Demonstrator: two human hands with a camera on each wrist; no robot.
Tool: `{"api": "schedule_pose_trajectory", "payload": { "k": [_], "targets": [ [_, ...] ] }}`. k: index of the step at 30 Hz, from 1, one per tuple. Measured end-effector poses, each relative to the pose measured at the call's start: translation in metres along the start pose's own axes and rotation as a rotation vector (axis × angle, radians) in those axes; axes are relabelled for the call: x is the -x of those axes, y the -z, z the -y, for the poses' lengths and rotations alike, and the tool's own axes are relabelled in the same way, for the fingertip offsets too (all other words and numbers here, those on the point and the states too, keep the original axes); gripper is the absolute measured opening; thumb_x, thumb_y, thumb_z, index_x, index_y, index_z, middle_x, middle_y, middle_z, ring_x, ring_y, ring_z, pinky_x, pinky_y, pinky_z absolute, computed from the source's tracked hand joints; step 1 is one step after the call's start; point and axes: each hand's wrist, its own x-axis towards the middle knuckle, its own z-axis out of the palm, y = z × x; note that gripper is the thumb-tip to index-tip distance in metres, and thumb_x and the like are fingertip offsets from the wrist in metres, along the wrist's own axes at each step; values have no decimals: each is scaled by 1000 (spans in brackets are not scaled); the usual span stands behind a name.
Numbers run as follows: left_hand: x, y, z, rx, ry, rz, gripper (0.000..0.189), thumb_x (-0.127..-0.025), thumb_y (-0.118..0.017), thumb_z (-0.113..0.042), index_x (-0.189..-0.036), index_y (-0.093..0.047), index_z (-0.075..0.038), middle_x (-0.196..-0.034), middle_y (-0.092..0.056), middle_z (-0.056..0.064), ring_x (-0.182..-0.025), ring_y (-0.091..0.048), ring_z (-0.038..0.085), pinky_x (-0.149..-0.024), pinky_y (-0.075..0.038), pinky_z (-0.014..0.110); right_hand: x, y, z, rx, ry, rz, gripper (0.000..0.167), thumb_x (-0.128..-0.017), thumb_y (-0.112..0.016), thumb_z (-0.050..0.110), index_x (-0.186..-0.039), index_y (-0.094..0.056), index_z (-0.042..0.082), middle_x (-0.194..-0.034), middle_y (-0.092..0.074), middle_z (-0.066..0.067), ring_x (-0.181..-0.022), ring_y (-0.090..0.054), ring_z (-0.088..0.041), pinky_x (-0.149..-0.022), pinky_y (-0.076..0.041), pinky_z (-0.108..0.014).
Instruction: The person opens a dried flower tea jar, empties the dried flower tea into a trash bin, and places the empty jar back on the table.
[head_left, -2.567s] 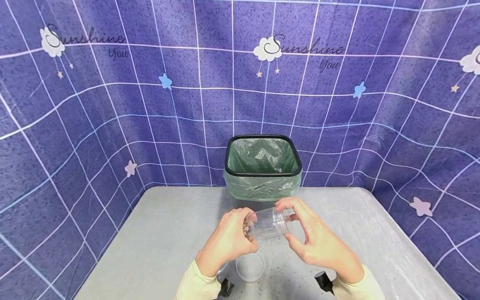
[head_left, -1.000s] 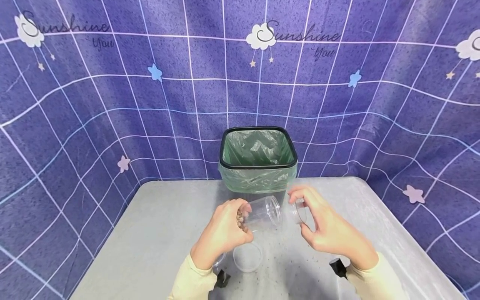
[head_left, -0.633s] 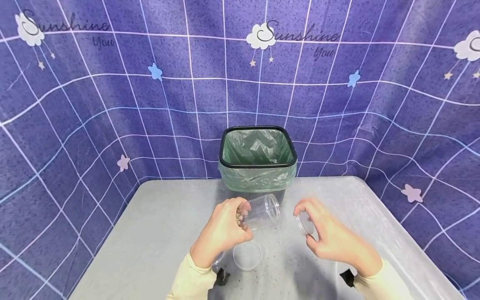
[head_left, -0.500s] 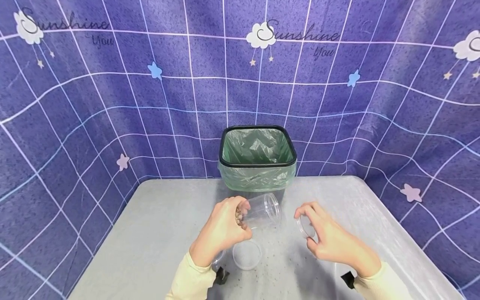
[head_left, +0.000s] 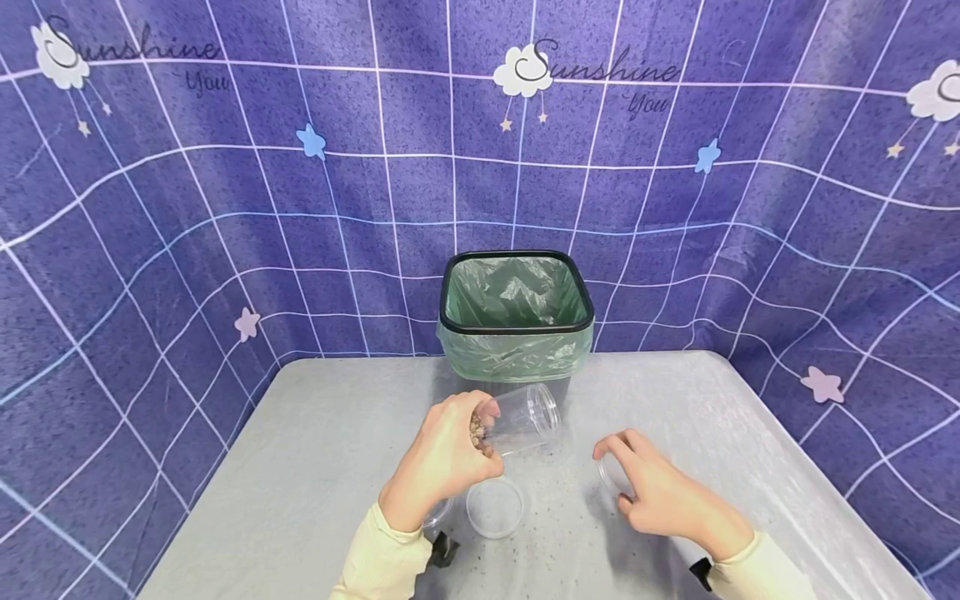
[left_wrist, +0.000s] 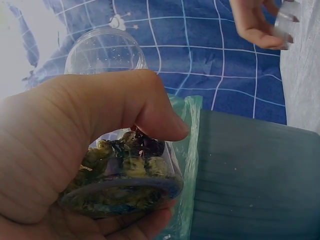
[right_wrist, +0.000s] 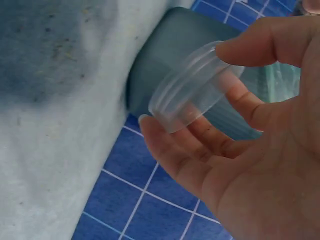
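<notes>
A clear plastic jar point(head_left: 522, 418) lies tilted in my left hand point(head_left: 441, 454), its open mouth towards the right. Dried brownish-yellow bits point(left_wrist: 131, 155) are gathered at the jar's bottom, partly covered by my fingers. Off to the right and lower, my right hand point(head_left: 663, 496) pinches a clear round lid point(right_wrist: 192, 87) by its rim, low over the table. Another clear round lid point(head_left: 495, 508) lies flat on the table below the jar. Beside it, a further clear round piece point(head_left: 437, 513) is mostly hidden by my left wrist.
Behind the hands stands a bin point(head_left: 517, 331) with a black rim and a green plastic liner. Dark crumbs are scattered over the grey table point(head_left: 322, 442). A blue-purple curtain point(head_left: 360, 208) with a grid pattern surrounds the table on the far side and both flanks.
The lid has come off the jar in my right hand, which has moved right and down towards the table. My left hand keeps the jar tilted in nearly the same place.
</notes>
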Motion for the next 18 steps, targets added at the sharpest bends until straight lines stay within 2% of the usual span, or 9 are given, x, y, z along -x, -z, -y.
{"api": "schedule_pose_trajectory", "payload": {
  "k": [8,13,18],
  "targets": [
    [-1,0,0,4,5,1,43,-58,-75,-6,-100,-68,-16,-86,-63,-8,-81,-56,11,-71,-49,28,10,-13,-10,5,12,81,63,-59,-71,-5,-117,-57,17,-101,-53,2,-88,-47,-10,-77,-47,-33],
    [0,0,1,7,10,9,43,-59,-74,-6,-100,-68,-16,-87,-64,-8,-81,-56,12,-71,-49,28,16,-19,-13,13,32,88,63,-58,-73,-5,-116,-58,16,-99,-53,2,-86,-45,-10,-74,-44,-33],
    [0,1,1,4,9,12,43,-59,-74,-7,-101,-68,-16,-86,-64,-8,-81,-55,11,-72,-49,28,18,-23,-14,18,7,124,62,-59,-76,-2,-116,-59,17,-98,-52,3,-86,-45,-12,-73,-45,-33]
  ]
}}
